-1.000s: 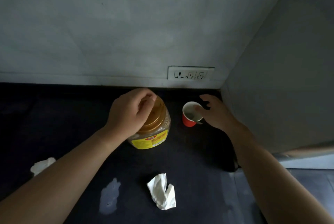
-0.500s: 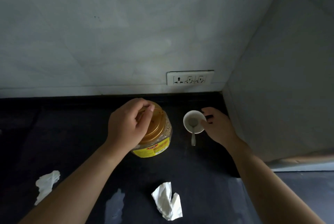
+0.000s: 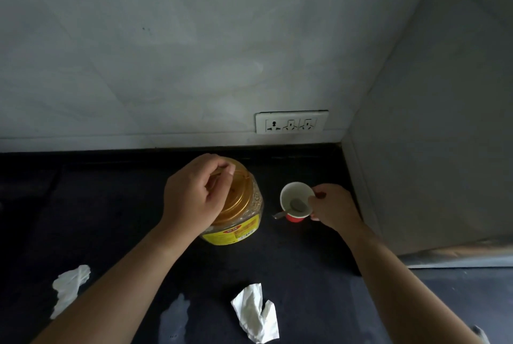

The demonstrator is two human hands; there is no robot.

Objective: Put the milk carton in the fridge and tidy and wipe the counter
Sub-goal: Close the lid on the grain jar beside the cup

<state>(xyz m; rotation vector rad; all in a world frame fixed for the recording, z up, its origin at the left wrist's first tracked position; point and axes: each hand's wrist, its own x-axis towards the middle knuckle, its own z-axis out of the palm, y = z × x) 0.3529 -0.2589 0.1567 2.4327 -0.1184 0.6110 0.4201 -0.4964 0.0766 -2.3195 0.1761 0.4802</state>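
On the black counter (image 3: 291,266) stands a clear jar (image 3: 238,213) with a gold lid and a yellow label. My left hand (image 3: 194,196) sits on top of it, fingers pinched around the lid's thin handle. To its right is a small red cup (image 3: 295,200), white inside, with a metal spoon (image 3: 291,209) leaning out toward the left. My right hand (image 3: 333,207) grips the cup's right side at the rim. No milk carton is in view.
Two crumpled white tissues lie near the front, one at the left (image 3: 70,288) and one in the middle (image 3: 256,313). A pale wet smear (image 3: 175,316) marks the counter between them. A wall socket (image 3: 291,121) sits above the counter's back edge. A grey side wall (image 3: 430,135) closes off the right.
The view has drifted down and the cup has tilted and turned in my right hand, the spoon now pointing left. My left hand stays on the jar's lid.
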